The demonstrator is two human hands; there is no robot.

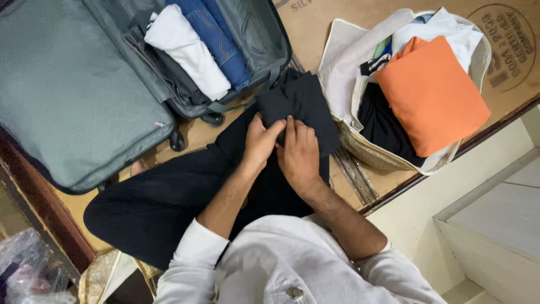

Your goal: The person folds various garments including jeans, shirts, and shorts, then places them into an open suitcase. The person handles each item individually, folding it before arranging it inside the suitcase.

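Observation:
A dark folded garment (301, 101) lies on my lap, and both hands are on it. My left hand (260, 141) pinches its near edge, while my right hand (299, 153) presses and grips the cloth right beside it. An open grey suitcase (79, 95) lies to the left, holding a rolled white garment (188, 49) and folded blue jeans (216, 36). At the right stands a cream fabric basket (343, 50) with a folded orange garment (430, 93) on top of other clothes.
I sit cross-legged in dark trousers (163, 197) on a brown cardboard-covered surface (315, 19). A metal hinge strip (354, 174) lies by the basket. A pale ledge (495, 219) runs at the lower right. Plastic bags (28, 270) sit at the lower left.

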